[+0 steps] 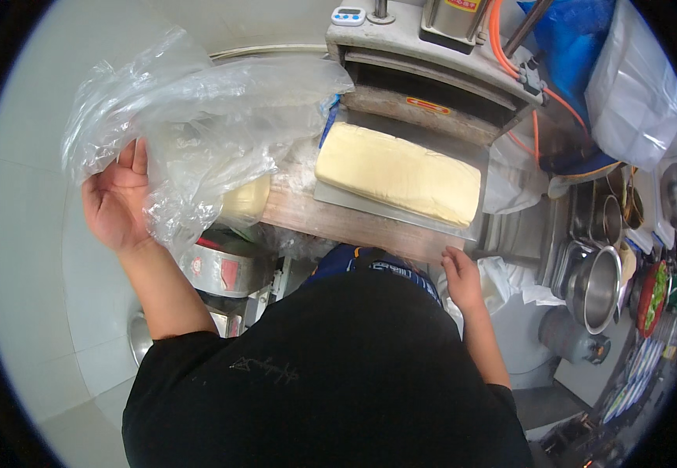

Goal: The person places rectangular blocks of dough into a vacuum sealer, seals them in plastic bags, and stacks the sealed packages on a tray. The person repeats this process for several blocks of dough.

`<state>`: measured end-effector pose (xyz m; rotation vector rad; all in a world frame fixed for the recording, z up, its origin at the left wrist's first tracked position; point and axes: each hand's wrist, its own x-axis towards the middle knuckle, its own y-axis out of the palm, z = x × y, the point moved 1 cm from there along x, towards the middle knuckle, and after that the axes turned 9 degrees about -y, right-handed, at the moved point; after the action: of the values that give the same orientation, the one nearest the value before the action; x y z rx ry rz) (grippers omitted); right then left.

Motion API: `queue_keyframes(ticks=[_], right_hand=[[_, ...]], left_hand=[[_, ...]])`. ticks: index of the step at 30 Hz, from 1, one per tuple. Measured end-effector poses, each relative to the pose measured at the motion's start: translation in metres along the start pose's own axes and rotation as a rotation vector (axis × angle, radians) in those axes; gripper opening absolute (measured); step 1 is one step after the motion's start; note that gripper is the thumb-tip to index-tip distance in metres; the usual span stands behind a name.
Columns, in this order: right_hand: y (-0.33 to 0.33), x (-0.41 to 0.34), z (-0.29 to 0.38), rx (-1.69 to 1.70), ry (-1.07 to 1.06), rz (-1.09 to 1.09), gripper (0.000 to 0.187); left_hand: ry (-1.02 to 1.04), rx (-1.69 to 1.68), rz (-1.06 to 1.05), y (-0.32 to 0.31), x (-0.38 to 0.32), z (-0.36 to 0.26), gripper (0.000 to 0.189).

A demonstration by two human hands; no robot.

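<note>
My left hand (117,205), palm turned up, holds a clear plastic sheet (221,99) raised at the left; the plastic hides some fingertips. Its folds spread over the left end of the wooden worktop (315,219). Beneath the plastic shows part of a pale yellow dough piece (247,198). A long, thick block of pale yellow dough (400,174) lies uncovered on a flat metal sheet (367,209), slightly askew. My right hand (461,275) hangs at the front edge near the right corner, empty, fingers loosely bent and apart from the dough.
Behind the dough stands a floury machine (426,102) with a slot, orange hoses (497,41) and a digital timer (348,16) on top. Below the worktop at left is a metal pot (227,266). Steel bowls (599,289) and a gas cylinder (572,336) are at right.
</note>
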<state>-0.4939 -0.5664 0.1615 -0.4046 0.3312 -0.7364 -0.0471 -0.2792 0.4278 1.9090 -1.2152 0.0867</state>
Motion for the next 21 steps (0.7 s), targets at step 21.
queue_keyframes(ticks=[21], right_hand=[[-0.018,-0.026,-0.001,-0.044,0.049,-0.110,0.038]], left_hand=[[0.018,0.044,-0.159,-0.013,-0.009,-0.013,0.043]])
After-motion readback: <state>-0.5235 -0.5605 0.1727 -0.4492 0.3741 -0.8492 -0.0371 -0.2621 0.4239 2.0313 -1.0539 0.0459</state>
